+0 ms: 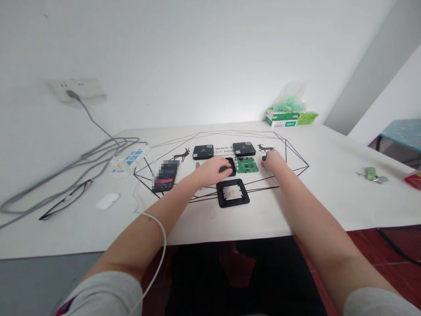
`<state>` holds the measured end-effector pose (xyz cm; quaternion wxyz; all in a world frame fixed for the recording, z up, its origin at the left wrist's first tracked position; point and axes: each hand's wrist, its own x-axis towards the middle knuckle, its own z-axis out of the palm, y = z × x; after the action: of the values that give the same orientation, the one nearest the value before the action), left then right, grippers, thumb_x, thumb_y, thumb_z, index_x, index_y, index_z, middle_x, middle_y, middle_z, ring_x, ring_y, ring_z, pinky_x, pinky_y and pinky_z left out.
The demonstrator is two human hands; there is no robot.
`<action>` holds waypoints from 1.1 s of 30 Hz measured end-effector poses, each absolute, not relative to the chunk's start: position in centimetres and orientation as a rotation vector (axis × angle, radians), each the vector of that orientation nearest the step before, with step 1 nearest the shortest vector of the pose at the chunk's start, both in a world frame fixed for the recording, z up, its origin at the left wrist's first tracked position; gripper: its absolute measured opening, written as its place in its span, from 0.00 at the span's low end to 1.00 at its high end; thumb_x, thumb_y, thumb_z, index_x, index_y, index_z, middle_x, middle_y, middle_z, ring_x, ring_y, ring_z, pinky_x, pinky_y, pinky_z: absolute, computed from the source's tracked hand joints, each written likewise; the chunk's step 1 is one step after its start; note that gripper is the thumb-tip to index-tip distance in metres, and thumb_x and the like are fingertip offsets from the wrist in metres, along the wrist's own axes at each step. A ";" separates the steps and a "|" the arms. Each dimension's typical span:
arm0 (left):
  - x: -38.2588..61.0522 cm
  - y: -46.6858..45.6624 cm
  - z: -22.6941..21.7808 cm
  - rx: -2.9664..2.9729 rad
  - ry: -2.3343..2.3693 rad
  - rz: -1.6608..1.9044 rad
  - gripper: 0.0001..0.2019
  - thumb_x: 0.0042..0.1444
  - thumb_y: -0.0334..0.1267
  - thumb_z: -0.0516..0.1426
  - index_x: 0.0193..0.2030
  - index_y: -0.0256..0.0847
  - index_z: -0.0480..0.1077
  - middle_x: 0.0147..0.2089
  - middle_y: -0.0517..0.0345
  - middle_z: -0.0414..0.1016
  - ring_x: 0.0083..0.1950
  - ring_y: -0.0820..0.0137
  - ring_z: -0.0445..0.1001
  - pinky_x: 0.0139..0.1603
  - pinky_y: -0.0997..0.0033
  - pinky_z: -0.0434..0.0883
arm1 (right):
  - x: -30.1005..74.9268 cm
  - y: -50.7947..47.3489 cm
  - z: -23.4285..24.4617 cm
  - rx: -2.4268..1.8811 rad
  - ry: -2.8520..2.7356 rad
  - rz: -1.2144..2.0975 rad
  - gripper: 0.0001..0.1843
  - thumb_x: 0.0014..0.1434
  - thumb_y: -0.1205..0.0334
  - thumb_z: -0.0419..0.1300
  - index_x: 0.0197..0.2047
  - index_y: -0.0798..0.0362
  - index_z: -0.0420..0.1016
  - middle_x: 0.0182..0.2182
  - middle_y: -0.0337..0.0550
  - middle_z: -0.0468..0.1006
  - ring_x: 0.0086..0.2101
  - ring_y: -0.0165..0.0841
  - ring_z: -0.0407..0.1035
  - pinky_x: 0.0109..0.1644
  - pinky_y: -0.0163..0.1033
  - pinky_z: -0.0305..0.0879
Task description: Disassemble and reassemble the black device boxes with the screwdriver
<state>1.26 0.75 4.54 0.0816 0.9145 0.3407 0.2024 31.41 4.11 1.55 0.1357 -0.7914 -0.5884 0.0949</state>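
My left hand [213, 171] has its thumb and fingers around the left edge of a black plastic case half [232, 166], which it partly covers. Directly right of that case half lies a green circuit board [247, 165]. Just past the board's right side, my right hand [272, 161] is closed, its fingertips pinching a small dark green thing [264, 158] too small to name. Nearer the table's front edge rests another black case half [221, 199] with a silver metal plate [233, 192] inside. Behind my hands sit two closed black boxes [203, 152], [244, 149].
A phone [166, 175] lies left of my left hand. Further left are a power strip [128, 161], grey cables, glasses [66, 201] and a white case [108, 201]. A white cable crosses my left forearm. Keys [371, 174] lie right; small boxes [282, 117] stand at the back.
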 end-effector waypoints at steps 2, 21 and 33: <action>0.8 -0.7 3.9 2.806 0.898 0.567 0.17 0.69 0.47 0.57 0.55 0.39 0.79 0.62 0.43 0.80 0.65 0.53 0.77 0.68 0.50 0.72 | 31.4 4.2 1.9 -2.260 -1.677 0.244 0.28 0.62 0.65 0.62 0.65 0.61 0.70 0.54 0.67 0.81 0.54 0.49 0.77 0.56 0.48 0.73; -1.8 -3.3 -0.6 2.978 0.889 0.571 0.28 0.52 0.55 0.68 0.52 0.34 0.78 0.70 0.32 0.71 0.77 0.36 0.61 0.75 0.36 0.62 | 19.0 -0.9 7.0 -0.751 -1.924 0.357 0.22 0.64 0.61 0.60 0.61 0.47 0.75 0.45 0.45 0.81 0.39 0.33 0.74 0.37 0.37 0.80; -2.6 -3.3 -1.4 2.851 0.927 0.431 0.42 0.60 0.67 0.62 0.69 0.33 0.69 0.80 0.31 0.54 0.83 0.38 0.41 0.79 0.35 0.53 | 18.2 -1.0 3.2 -0.763 -1.650 0.298 0.22 0.64 0.59 0.60 0.61 0.46 0.75 0.49 0.46 0.81 0.40 0.35 0.76 0.39 0.40 0.81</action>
<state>-2.58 -3.29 -1.43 0.0564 0.9398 0.3056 0.1419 18.18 -1.03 3.17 0.6048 -0.3297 -0.7134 0.1290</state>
